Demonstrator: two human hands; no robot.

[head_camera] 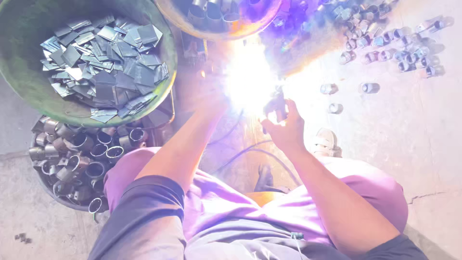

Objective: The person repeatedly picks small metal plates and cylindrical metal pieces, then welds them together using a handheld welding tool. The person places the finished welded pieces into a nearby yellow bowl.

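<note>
Between my two hands a white-blue welding glare (pixel 248 79) burns out the middle of the view, and I cannot see the workpiece inside it. My right hand (pixel 284 127) sits just right of the glare, fingers curled tight around a dark torch (pixel 277 103) whose tip points into the light. My left hand (pixel 211 103) reaches into the glare from the left; the brightness washes it out, so I cannot tell how far it is open or whether it holds anything.

At upper left a green bowl (pixel 29 96) holds a heap of flat grey plates (pixel 103 65). Just below it, touching its rim from my angle, a tub (pixel 53 192) is full of short steel tubes (pixel 91 154). A third bowl (pixel 221 31) at top centre holds more tube pieces, partly lost in the light. On the concrete floor (pixel 423 144) at upper right, many small tube pieces (pixel 390 45) lie scattered, a few loose ones nearer the glare. A dark cable (pixel 250 151) curves over the floor between my forearms, and a pale shoe (pixel 327 142) shows beside my right wrist. My knees in purple cloth fill the bottom.
</note>
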